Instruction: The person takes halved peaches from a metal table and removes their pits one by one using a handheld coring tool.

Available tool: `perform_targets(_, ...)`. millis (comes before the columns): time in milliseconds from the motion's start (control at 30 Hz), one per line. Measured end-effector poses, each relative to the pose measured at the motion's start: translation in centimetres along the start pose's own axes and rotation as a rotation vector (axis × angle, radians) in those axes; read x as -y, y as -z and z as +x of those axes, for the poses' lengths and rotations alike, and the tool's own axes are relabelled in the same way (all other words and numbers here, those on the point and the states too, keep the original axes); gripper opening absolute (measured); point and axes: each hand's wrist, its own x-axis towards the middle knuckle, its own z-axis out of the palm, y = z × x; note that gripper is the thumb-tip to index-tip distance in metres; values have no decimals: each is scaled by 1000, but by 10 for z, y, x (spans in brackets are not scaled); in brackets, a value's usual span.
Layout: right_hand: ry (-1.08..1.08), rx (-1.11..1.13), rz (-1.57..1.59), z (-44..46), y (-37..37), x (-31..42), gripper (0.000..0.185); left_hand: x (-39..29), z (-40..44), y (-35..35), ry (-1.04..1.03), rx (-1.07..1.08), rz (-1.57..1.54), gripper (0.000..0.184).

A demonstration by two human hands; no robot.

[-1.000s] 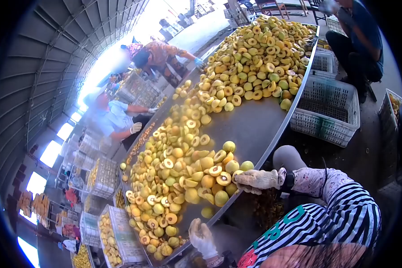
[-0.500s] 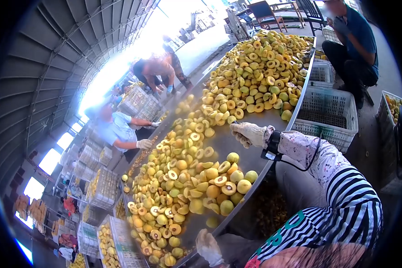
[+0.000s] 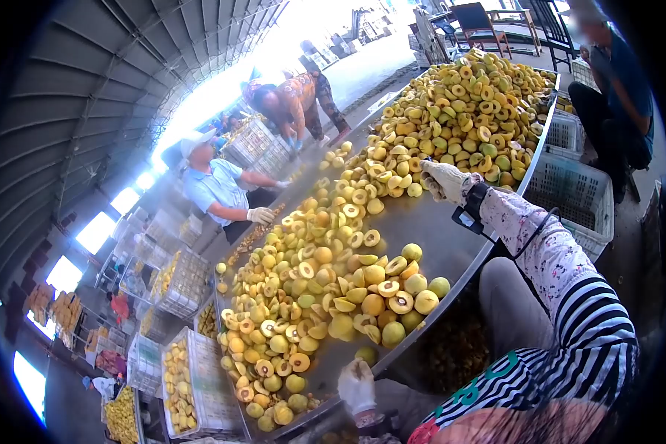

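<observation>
White crate (image 3: 218,381) with yellow fruit stands beside table's far edge, probably for easy reach. Co-worker (image 3: 216,194) in light blue sits there, 1 gloved hand low. Halved fruit (image 3: 325,275) spreads across metal table (image 3: 440,231); raised rim likely stops pieces rolling off. Left hand (image 3: 357,386), gloved, at near rim, fingers close together; can't tell if it grips anything. Right hand (image 3: 445,180), gloved, reaches over table beside upper fruit heap (image 3: 462,111), fingers curled, 1 small dark tip (image 3: 425,160) showing; can't tell if pinching. White crate 2 (image 3: 581,196) sits right, alongside table.
</observation>
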Motion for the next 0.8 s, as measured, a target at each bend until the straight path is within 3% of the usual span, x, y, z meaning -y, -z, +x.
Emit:
perform_targets(167, 136, 53, 27, 10, 10, 8, 38, -5, -2, 2, -74, -17, 55, 22)
perform_targets(233, 6, 81, 194, 17, 16, 19, 36, -1, -3, -2, -92, -33, 42, 21)
perform_targets(300, 128, -15, 22, 23, 20, 21, 33, -3, -3, -1, -85, -39, 13, 20)
perform_targets(433, 222, 28, -71, 25, 29, 28, 37, -2, -5, -4, -80, -61, 6, 17)
perform_targets(800, 201, 16, 25, -3, 25, 47, 35, 11, -3, -7, -77, -40, -25, 16)
